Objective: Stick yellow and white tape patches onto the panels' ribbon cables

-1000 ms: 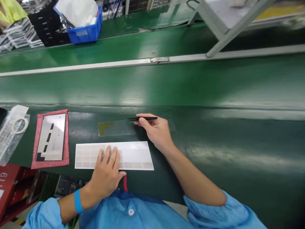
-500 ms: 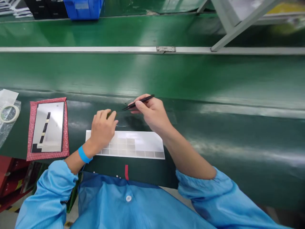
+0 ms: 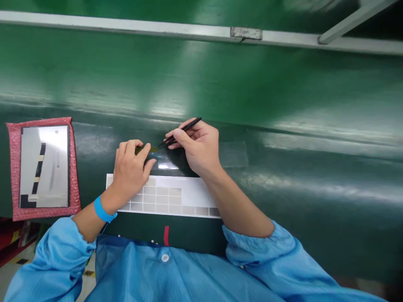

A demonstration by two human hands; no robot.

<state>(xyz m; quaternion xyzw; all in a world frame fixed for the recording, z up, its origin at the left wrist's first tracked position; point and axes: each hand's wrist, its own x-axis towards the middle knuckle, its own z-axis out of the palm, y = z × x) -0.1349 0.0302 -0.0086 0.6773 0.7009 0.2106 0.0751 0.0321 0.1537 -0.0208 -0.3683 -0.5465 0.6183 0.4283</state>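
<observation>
Black tweezers [image 3: 185, 131] are gripped in my right hand [image 3: 201, 147], slanting down to the left. Their tips meet or nearly meet the right end of a small olive-yellow strip [image 3: 153, 149]. My left hand [image 3: 130, 163] rests on the strip's left part with fingers bent and apart, thumb spread away, and a blue wristband [image 3: 103, 209] round the wrist. Beneath both hands lies a clear film [image 3: 233, 154], its right end showing past my right hand. Nearer to me is a white sheet of grey rectangular stickers [image 3: 162, 199], partly covered by my left hand and right forearm.
At the left, a flat panel [image 3: 56, 167] with a black-and-yellow taped strip lies on pink bubble wrap [image 3: 15, 167]. A short red tape piece [image 3: 166, 235] sticks near the bench's front edge. A metal rail [image 3: 157, 27] crosses the green bench behind.
The view has tilted down and shifted, so the rail sits higher and the panel farther left. The tweezer tips have come closer to the olive strip beside my left fingers.
</observation>
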